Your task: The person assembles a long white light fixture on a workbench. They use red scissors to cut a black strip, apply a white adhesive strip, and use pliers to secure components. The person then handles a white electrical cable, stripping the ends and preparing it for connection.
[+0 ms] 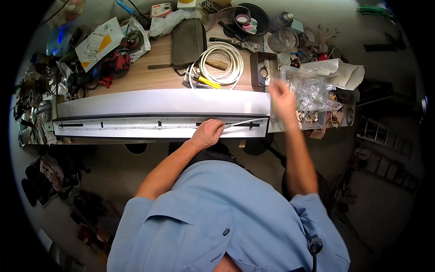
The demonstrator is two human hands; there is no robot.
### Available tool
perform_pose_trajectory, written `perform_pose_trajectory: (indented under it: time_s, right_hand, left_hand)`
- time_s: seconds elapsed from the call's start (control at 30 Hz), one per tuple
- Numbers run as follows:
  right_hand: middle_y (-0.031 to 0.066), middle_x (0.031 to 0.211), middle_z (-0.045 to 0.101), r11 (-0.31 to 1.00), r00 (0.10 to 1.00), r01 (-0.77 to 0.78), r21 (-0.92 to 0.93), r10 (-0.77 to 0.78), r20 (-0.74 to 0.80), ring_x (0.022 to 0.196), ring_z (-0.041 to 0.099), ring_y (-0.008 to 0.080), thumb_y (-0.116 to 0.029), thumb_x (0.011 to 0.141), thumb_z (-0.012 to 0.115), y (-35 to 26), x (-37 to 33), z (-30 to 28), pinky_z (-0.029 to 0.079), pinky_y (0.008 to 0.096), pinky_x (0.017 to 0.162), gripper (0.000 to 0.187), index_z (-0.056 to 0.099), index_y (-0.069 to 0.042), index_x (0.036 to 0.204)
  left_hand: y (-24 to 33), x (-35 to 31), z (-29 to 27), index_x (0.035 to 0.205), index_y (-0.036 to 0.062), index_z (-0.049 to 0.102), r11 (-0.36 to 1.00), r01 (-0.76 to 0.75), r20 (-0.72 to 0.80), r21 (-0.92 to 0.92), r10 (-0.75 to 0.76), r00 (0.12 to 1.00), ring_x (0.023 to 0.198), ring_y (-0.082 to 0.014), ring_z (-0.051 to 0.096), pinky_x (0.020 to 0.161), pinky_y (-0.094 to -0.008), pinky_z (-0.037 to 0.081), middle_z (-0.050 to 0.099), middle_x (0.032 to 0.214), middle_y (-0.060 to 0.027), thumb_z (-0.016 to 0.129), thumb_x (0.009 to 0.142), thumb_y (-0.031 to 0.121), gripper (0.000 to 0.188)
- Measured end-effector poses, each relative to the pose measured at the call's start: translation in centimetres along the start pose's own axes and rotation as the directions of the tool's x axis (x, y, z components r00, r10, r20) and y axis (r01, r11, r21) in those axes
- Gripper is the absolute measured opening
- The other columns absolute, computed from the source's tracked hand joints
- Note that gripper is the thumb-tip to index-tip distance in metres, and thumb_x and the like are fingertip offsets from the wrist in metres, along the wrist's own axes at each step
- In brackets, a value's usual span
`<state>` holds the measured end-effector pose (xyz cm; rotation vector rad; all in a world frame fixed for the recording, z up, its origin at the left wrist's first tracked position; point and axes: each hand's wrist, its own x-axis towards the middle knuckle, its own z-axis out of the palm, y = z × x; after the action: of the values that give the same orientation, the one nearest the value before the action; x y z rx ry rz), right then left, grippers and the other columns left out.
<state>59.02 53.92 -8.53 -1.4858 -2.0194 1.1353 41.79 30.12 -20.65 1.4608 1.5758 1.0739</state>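
A long, narrow light housing (pixel 108 134) with a white inside and dark edges lies along the front of the bench. A thin white strip, seemingly an LED strip (pixel 136 128), runs along its inside. My left hand (pixel 208 133) rests on the housing right of its middle, fingers curled over the strip. To the right of that hand, a white length (pixel 238 123) slants up off the housing floor toward the right end. My right hand (pixel 282 100) is raised beyond that end, near a clear plastic bin. Motion smears its fingers, so what they hold, if anything, is unclear.
A coil of white cable (pixel 240 63) lies behind the housing, with yellow-handled pliers (pixel 208 82) and a grey-green case (pixel 186 43). At the left are a red drill (pixel 121 59) and clutter. The clear bin (pixel 290 75) holds plastic bags; beside it stands a small open box (pixel 257 68).
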Motion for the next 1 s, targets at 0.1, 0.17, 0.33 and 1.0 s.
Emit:
perform_pose_trajectory:
  time_s: [0.1, 0.17, 0.33, 1.0]
  right_hand:
    - [0.0257, 0.116, 0.069, 0.949, 0.995, -0.096, -0.3, 0.093, -0.023, 0.113, 0.064, 0.0427, -0.027, 0.09, 0.067, 2.7, -8.1, 3.4, 0.049, 0.0466, 0.098, 0.043, 0.064, -0.001, 0.125]
    - [0.0255, 0.115, 0.069, 0.943, 0.987, -0.16, -0.291, 0.156, -0.037, 0.11, 0.065, 0.0431, -0.029, 0.091, 0.066, 4.0, -10.7, 3.8, 0.05, 0.0475, 0.095, 0.043, 0.063, -0.001, 0.124]
    - [0.0247, 0.1, 0.072, 0.803, 0.932, -0.126, -0.583, 0.297, 0.208, 0.095, 0.067, 0.0443, -0.041, 0.094, 0.062, 3.0, -11.3, 0.4, 0.053, 0.049, 0.085, 0.039, 0.071, -0.007, 0.11]
    - [0.0121, 0.096, 0.073, 0.818, 0.958, -0.219, 0.532, 0.285, -0.043, 0.08, 0.07, 0.0152, -0.012, 0.101, 0.06, 0.3, -17.8, 0.6, 0.059, 0.0276, 0.071, 0.028, 0.067, 0.01, 0.117]
  left_hand:
    - [0.1, -0.2, -0.4, 0.102, 0.0012, 0.068, 0.999, 0.026, 0.022, -0.047, -0.025, 0.999, 0.097, -0.0377, 0.064, 0.088, -0.0457, 0.051, 0.069, 0.1, -0.0186, 0.06, 0.094, 0.015, 0.017]
    - [0.1, -0.2, -0.2, 0.102, 0.0014, 0.068, 1.0, 0.014, 0.067, -0.016, -0.013, 0.998, 0.098, -0.0383, 0.064, 0.089, -0.046, 0.051, 0.069, 0.101, -0.0189, 0.06, 0.094, 0.015, 0.018]
    - [-1.2, 0.1, -0.1, 0.105, 0.0012, 0.066, 0.998, 0.058, 0.172, 0.035, -0.063, 0.983, 0.095, -0.0394, 0.063, 0.086, -0.0462, 0.05, 0.067, 0.097, -0.0199, 0.057, 0.097, 0.017, 0.02]
    - [9.2, 3.7, 2.9, 0.131, 0.0043, 0.06, 0.918, -0.395, -0.026, 0.037, 0.396, 0.918, 0.106, -0.0365, 0.063, 0.092, -0.042, 0.05, 0.067, 0.116, -0.0182, 0.066, 0.094, 0.014, 0.039]
